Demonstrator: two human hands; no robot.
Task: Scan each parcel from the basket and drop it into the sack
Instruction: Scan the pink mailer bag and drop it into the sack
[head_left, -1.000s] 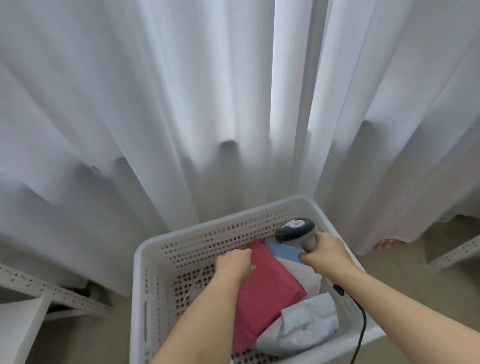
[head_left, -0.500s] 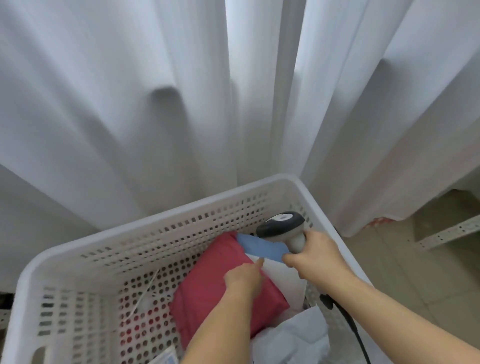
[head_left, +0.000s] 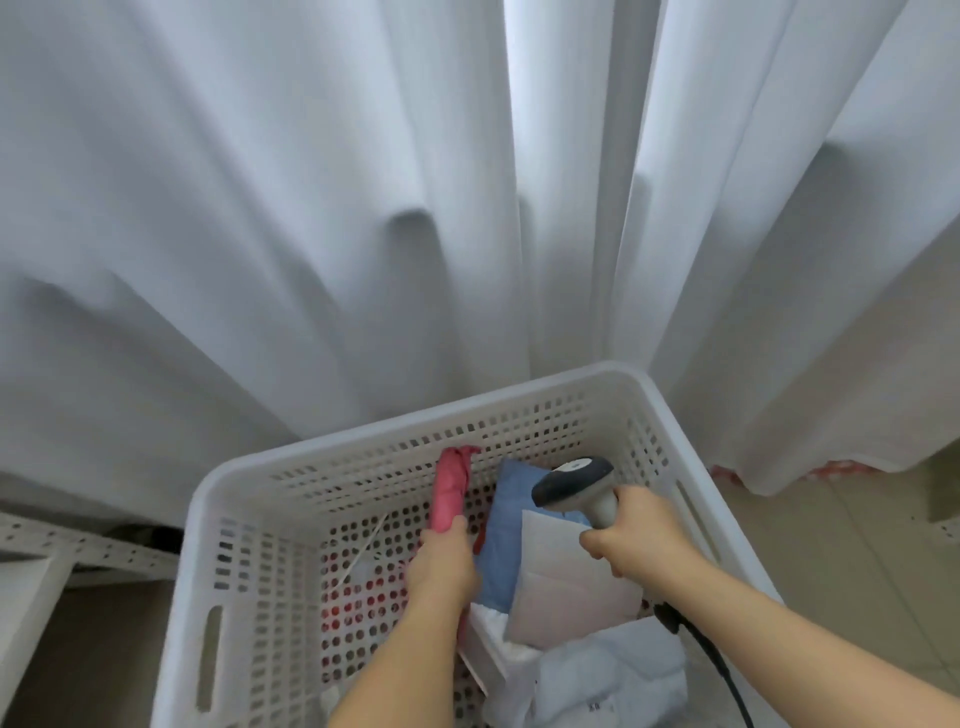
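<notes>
White curtains (head_left: 322, 218) hang in deep folds across the whole background, and their hems fall behind the far rim of a white perforated plastic basket (head_left: 249, 519) that stands on a pale tiled floor (head_left: 831, 545). A strip of perforated white metal shelving (head_left: 78, 545) is seen at the left, beside the basket's left wall.

Inside the basket, a red parcel (head_left: 451, 488) is held tipped up on its edge near the middle; it is gripped at its lower end by the left hand (head_left: 441, 569), whose fingers are curled round it. Just to its right a blue parcel (head_left: 506, 525) lies toward the far right corner, partly covered by a pale pinkish-white parcel (head_left: 566, 587). A crumpled white bag (head_left: 613, 680) lies at the near right corner, touching the pale parcel; a few small dark characters are printed on it, too small to be read.

A grey handheld scanner (head_left: 574, 483) with a dark head is grasped by its handle in the right hand (head_left: 639, 535), the fingers wrapped round it, above the blue and pale parcels. Its black cable (head_left: 711, 660) is seen running down past the right forearm. A light patch is carried on top of the scanner's head, but no writing on it can be made out. No legible label is visible on any parcel.
</notes>
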